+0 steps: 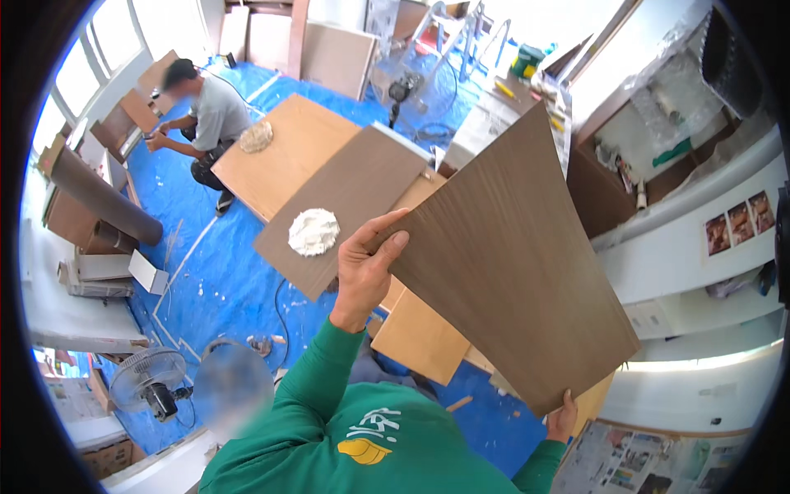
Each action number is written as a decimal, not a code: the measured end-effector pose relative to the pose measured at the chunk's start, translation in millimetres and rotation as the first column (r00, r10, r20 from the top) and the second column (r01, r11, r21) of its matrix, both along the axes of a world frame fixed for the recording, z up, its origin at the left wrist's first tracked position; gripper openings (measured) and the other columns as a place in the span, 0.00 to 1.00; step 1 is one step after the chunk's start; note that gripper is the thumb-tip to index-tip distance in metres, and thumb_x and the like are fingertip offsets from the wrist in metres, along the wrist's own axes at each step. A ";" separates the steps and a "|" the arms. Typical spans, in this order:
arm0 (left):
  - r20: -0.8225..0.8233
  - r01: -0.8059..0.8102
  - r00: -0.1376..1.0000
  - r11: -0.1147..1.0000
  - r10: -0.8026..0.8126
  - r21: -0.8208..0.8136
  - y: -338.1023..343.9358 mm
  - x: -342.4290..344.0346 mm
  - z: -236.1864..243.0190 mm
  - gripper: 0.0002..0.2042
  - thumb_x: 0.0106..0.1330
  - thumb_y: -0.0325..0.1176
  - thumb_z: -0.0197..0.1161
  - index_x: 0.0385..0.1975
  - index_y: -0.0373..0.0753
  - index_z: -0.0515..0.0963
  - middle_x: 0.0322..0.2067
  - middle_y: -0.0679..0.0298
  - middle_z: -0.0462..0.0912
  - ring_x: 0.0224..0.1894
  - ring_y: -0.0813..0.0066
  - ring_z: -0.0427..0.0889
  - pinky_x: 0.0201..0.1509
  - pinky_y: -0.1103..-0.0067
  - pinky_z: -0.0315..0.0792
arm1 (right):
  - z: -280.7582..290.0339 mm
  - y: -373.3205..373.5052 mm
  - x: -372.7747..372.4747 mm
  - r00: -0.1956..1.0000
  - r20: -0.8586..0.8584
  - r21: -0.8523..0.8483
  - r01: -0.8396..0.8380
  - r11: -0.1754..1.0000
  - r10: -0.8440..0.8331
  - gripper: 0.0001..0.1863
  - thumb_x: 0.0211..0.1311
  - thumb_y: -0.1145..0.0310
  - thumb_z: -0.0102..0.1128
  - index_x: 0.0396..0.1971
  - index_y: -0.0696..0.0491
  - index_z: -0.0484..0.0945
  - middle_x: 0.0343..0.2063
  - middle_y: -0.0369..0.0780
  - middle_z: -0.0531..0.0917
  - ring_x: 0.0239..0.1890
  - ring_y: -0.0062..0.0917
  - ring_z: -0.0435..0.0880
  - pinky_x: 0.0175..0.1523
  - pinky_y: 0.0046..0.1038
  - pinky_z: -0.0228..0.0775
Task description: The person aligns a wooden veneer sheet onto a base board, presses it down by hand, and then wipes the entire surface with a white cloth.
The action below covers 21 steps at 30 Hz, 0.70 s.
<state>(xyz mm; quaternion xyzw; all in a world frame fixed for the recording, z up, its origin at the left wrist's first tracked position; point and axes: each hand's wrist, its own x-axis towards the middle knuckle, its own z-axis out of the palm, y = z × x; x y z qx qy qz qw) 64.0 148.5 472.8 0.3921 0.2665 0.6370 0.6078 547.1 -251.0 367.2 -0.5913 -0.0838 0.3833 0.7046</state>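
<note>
A large brown wood-grain panel (pixel 514 263) is held up tilted in front of me. My left hand (pixel 364 267) is closed on its left corner, thumb on the near face and fingers along the edge. At the panel's bottom edge my right hand (pixel 563 418) grips it, most of its fingers hidden behind. Beyond my left hand lies another brown board (pixel 370 173), with a white crumpled-looking mass (pixel 313 231) on it. Farther back, a lighter wooden board (pixel 300 140) carries a round beige clump (pixel 256 137).
A person (pixel 218 111) in a grey shirt crouches at the far left on blue sheeting (pixel 206 263). A fan (pixel 152 383) stands near left; another fan (pixel 403 86) and a stepladder (pixel 461 41) are at the back. Brown rolled material (pixel 107 193) leans at left. Shelving lines the right.
</note>
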 end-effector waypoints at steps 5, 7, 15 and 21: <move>-0.021 0.022 0.999 0.996 -0.024 -0.087 -25.0 18.7 -24.3 0.18 0.81 0.22 0.71 0.68 0.33 0.85 0.56 0.64 0.92 0.58 0.81 0.87 0.64 0.80 0.81 | -41.8 -50.9 22.8 0.999 0.021 -0.098 0.034 0.995 -0.032 0.29 0.81 0.69 0.69 0.76 0.59 0.75 0.70 0.43 0.84 0.74 0.40 0.81 0.78 0.49 0.73; -0.064 0.030 0.997 0.993 -0.037 -0.116 -32.2 21.4 -27.4 0.18 0.81 0.23 0.71 0.67 0.34 0.85 0.56 0.65 0.93 0.57 0.81 0.88 0.63 0.80 0.81 | -42.2 -48.4 5.6 0.999 -0.024 -0.125 0.038 0.991 -0.041 0.29 0.81 0.70 0.69 0.77 0.57 0.75 0.71 0.42 0.84 0.74 0.40 0.81 0.79 0.50 0.73; -0.155 0.081 0.982 0.983 -0.107 -0.165 -38.8 29.6 -39.2 0.16 0.81 0.23 0.71 0.65 0.35 0.85 0.55 0.64 0.93 0.56 0.82 0.88 0.61 0.81 0.81 | -75.2 -63.2 -9.2 0.986 -0.158 -0.167 0.023 0.986 -0.050 0.29 0.82 0.72 0.66 0.78 0.55 0.73 0.72 0.42 0.83 0.73 0.43 0.82 0.79 0.55 0.73; -0.019 0.100 0.994 0.955 -0.110 -0.278 -27.7 25.6 -68.8 0.14 0.81 0.26 0.71 0.62 0.32 0.85 0.55 0.62 0.93 0.54 0.77 0.90 0.61 0.78 0.83 | -76.0 -65.0 -25.5 0.980 -0.169 -0.234 0.067 0.970 -0.109 0.29 0.84 0.70 0.65 0.79 0.55 0.71 0.73 0.43 0.82 0.74 0.44 0.81 0.79 0.58 0.72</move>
